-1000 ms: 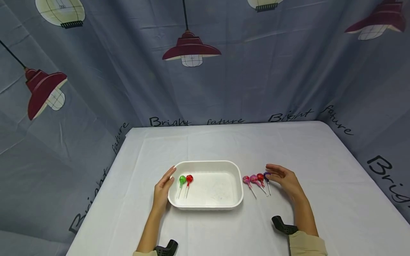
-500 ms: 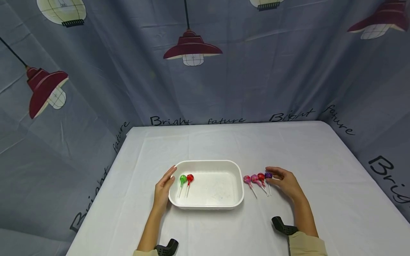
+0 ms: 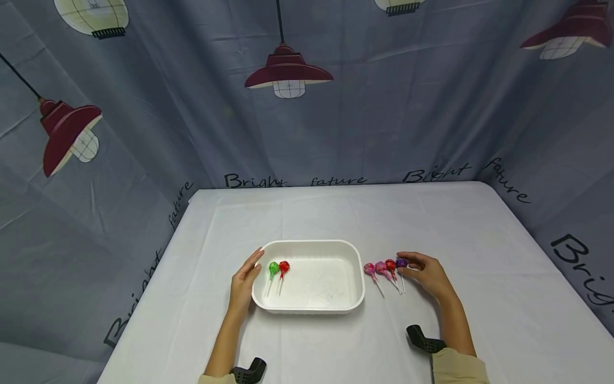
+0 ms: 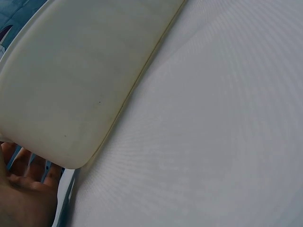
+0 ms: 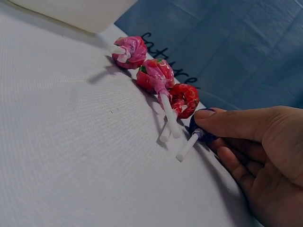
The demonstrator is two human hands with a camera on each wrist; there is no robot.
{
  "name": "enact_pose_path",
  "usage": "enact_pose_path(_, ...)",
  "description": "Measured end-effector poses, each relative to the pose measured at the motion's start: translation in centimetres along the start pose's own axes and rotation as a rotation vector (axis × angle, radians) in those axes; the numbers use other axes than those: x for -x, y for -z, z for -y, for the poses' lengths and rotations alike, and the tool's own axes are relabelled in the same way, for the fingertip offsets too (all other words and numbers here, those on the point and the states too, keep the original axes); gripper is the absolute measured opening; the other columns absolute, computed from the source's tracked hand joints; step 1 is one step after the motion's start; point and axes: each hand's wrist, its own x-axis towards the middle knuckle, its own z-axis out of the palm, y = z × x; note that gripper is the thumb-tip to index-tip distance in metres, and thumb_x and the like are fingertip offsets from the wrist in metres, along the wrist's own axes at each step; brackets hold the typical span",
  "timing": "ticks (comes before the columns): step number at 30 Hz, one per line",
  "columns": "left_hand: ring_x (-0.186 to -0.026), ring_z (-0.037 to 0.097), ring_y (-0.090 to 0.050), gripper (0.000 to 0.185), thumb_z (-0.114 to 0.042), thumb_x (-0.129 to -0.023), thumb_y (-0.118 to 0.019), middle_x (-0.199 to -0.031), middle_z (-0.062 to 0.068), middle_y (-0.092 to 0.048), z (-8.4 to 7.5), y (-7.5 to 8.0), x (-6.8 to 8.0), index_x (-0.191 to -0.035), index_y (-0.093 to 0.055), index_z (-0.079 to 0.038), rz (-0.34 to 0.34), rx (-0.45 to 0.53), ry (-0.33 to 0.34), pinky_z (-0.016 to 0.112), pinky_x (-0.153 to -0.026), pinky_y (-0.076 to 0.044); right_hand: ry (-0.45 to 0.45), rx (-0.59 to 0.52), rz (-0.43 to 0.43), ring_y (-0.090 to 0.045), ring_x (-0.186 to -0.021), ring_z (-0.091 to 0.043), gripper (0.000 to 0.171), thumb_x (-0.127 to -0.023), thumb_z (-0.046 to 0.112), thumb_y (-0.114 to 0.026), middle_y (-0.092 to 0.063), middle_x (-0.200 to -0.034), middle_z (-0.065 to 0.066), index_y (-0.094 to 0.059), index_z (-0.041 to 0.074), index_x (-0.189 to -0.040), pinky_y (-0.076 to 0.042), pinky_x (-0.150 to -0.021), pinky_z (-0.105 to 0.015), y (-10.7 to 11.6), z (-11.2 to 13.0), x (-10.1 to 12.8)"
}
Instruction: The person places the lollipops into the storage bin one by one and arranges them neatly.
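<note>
My right hand (image 3: 427, 272) pinches the wrapped head of a purple lollipop (image 5: 206, 136) between thumb and fingers. Its white stick points down toward the front of the table. Just left of it lie a red lollipop (image 5: 185, 98) and two pink ones, a middle pink lollipop (image 5: 158, 75) and a far-left pink lollipop (image 5: 130, 51). At the left end of a white rectangular tray (image 3: 312, 311), my left hand (image 3: 243, 285) rests with fingers extended along the rim. Inside the tray's left part, a green lollipop (image 3: 273, 269) and another red lollipop (image 3: 284, 266) lie side by side.
A white cloth covers the table (image 3: 307, 213). Behind it hangs a grey-blue curtain (image 3: 384, 117) printed with lamps and lettering. Each wrist carries a black camera mount, a left mount (image 3: 250, 372) and a right mount (image 3: 424, 340).
My right hand has lowered slightly onto the purple lollipop, its thumb and fingers now round the head. The left hand and tray have stayed in place.
</note>
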Motion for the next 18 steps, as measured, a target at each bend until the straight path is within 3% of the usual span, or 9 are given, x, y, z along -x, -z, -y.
enact_pose_path(7,-0.133,0.015,-0.029,0.035,-0.002,-0.095,-0.047,-0.141,0.006,-0.041,-1.4,-0.4,0.4,-0.129,-0.052,0.000,0.013,-0.010,0.017,0.016,-0.106,-0.023,-0.002,0.012,-0.010,-0.050,-0.108,-0.036,0.045,-0.082,0.025,-0.070,-0.057,-0.118,-0.020,-0.060,0.002,-0.120,-0.039,-0.093,-0.052,0.0,0.0,0.0)
enact_pose_path(18,-0.130,0.008,-0.034,0.034,-0.015,-0.093,-0.054,-0.137,-0.003,-0.046,0.7,0.1,0.0,-0.127,-0.056,-0.011,-0.008,-0.009,0.004,0.018,-0.106,-0.026,-0.010,0.059,-0.014,-0.054,-0.100,-0.029,0.042,-0.083,0.025,-0.070,-0.060,-0.115,-0.018,-0.061,0.003,-0.118,-0.043,-0.088,-0.046,0.0,0.1,-0.1)
